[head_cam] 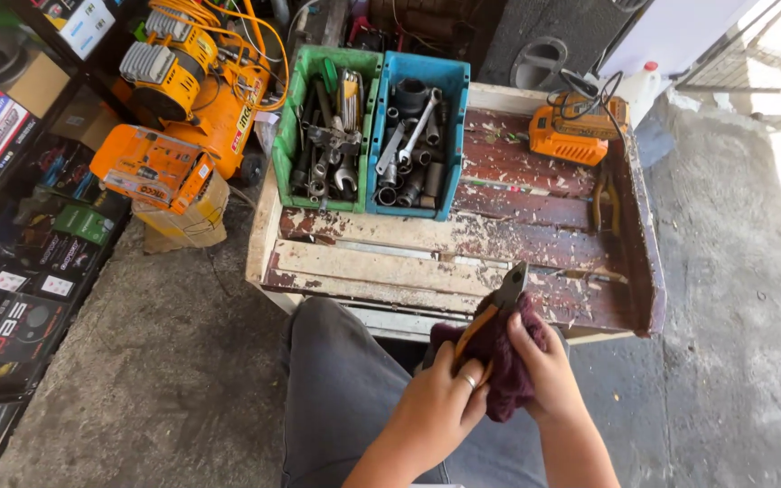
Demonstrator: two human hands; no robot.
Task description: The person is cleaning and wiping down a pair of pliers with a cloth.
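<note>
Pliers (495, 307) with orange handles sit in both hands over the lap, jaws poking up toward the worn wooden pallet table (463, 244). Left hand (440, 402) is closed around the handles, ring on one finger. Right hand (549, 366) is bunched tight around a maroon rag (508, 361) pressed against the pliers. Green bin (323, 126) and blue bin (416, 136) of sockets and wrenches sit further back.
</note>
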